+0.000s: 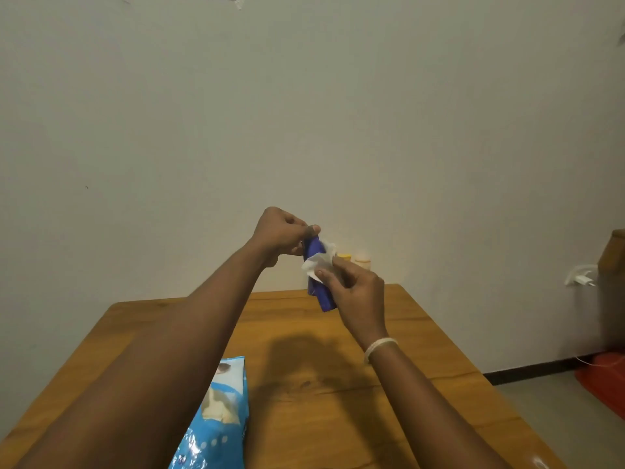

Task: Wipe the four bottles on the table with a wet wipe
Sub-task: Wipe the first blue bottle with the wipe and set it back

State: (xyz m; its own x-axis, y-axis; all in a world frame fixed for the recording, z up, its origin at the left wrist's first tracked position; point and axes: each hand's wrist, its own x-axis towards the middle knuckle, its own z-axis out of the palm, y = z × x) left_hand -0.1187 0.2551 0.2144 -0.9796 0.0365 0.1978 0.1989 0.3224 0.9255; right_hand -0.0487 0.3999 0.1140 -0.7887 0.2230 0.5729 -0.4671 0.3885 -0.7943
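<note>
Fingers [313, 229] of the left hand [279, 233] pinch shut on the top end of the blue bottle [319, 292], which we see held up in the air, tilted, above the far edge of the counter [422, 333]. Fingers of the right hand [358, 292] are closed around the white wet wipe [316, 264], pressing it against the upper part of the blue bottle. Its lower end pokes out below the right hand, clear of the counter.

Two more bottles stand behind the blue bottle, against the wall: a yellow-capped bottle [344, 256] and a pale bottle [362, 260] just beside it. Only their tops show. We cannot find a fourth.

Nearer to us than the blue bottle, a blue wipe pack [220, 418] lies on the counter, beside the left forearm.

Handling, as we judge it: the blue bottle looks light, held easily by a pinch at one end. It seems stiff enough to take rubbing. Once damp it will likely turn slippery, so a two-finger pinch at the top may let it twist. We would grip firmer around the cap or neck and stroke downward along the body. The wet wipe is soft and limp; bunched in the fingers it covers little, so spreading it flat over the palm would help.
</note>
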